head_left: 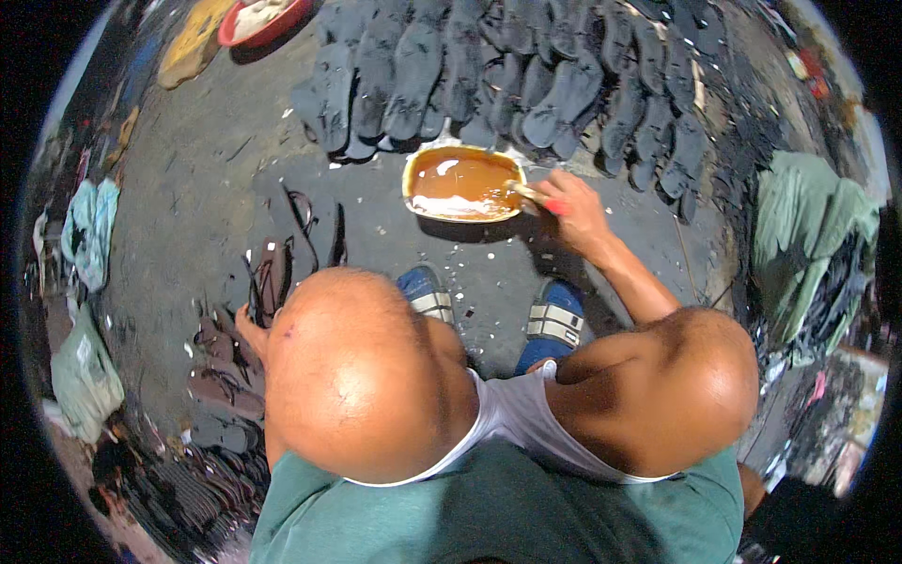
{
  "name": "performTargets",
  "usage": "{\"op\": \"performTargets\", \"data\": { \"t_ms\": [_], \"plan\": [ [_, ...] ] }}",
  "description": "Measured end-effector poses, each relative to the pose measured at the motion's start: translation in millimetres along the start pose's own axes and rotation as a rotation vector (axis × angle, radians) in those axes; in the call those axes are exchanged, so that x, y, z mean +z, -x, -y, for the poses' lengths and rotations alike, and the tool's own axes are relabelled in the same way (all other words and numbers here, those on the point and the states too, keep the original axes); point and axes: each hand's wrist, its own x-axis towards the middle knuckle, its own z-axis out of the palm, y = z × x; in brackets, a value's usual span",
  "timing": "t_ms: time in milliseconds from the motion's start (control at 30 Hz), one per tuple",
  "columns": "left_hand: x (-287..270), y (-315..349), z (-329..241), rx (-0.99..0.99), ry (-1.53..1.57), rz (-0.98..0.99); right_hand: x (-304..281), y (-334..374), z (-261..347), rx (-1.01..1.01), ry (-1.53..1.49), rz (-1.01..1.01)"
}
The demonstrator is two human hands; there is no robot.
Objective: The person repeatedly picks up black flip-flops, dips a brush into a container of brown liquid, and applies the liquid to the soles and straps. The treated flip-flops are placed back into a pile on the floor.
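Right hand (575,209) was right of centre, fingers pinching a brush (532,194); its tip lay at the right end of a shallow tray (408,185) of amber liquid (458,172), mid-scene. Left hand (252,329) was at left by brown strapped sandals (218,344), partly behind the knee (348,367); could not tell whether its fingers gripped anything. Dark soles (413,80) lay in rows just beyond the tray.

Left hand (251,329) mostly hidden behind left knee (352,367); its grip can't be told. Red bowl (270,34) cut off by top edge. Lower-left pile (193,489) blurred.
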Motion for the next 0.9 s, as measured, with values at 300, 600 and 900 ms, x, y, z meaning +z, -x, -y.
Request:
{"op": "performTargets", "data": {
  "t_ms": [300, 600, 900],
  "plan": [
    [-0.2, -35.4, -21.4, -0.112, 0.186, 0.306, -32.9, 6.5, 26.9, 0.433, -0.403, 0.041],
    [-0.8, -45.2, -30.4, 0.042, -0.226, 0.48, -35.8, 6.8, 33.6, 0.452, -0.467, 0.03],
    [-38.8, -79.7, -71.4, -0.545, 0.602, 0.506, -10.7, 11.0, 11.2, 0.45, -0.621, -0.103]
  ]
}}
